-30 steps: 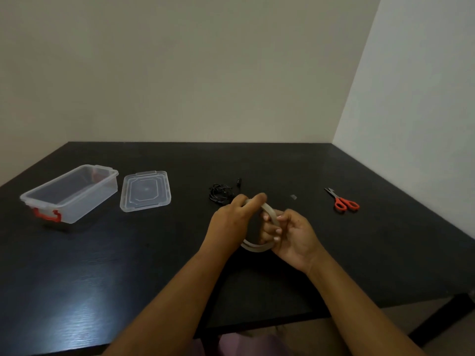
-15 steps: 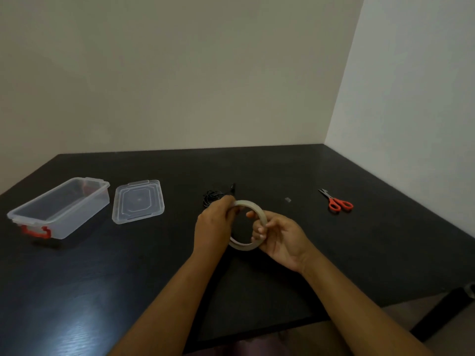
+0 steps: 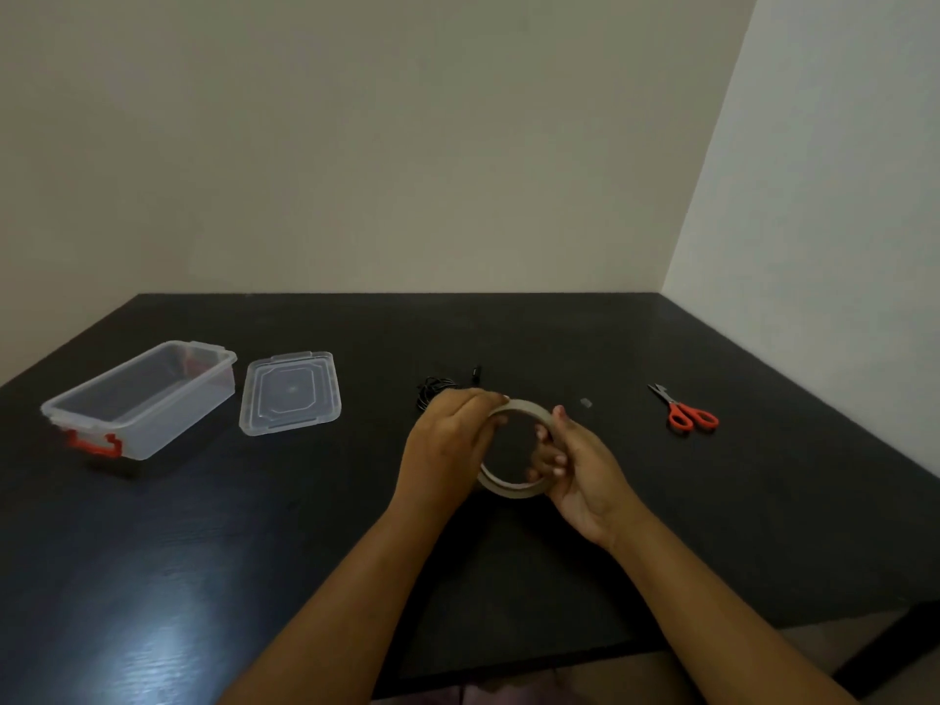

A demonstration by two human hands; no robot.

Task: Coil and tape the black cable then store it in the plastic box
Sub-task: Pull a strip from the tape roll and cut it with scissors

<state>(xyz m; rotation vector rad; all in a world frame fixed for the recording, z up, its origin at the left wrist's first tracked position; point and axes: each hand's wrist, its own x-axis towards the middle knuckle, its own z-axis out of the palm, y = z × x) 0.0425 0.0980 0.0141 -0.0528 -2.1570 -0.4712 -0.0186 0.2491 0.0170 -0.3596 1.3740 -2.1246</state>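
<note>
Black cable [image 3: 433,392] lies bunched mid-table [image 3: 254,526], toward the far edge, just behind the hands. Left hand [image 3: 450,445] pinches the tape roll [image 3: 511,490] at its top; right hand [image 3: 580,468] grips its side. Untaped, the bundle could probably spring loose.

The black cable [image 3: 432,391] lies in a small loose bundle on the table [image 3: 203,552], just beyond my left hand [image 3: 450,440], which hides part of it. I hold the pale roll of tape [image 3: 508,488] on edge between my left hand and my right hand [image 3: 580,465], its hole facing me. The clear plastic box [image 3: 168,424], which has a red latch, stands open well off to my left. Its lid [image 3: 290,394] lies flat just beside it.
</note>
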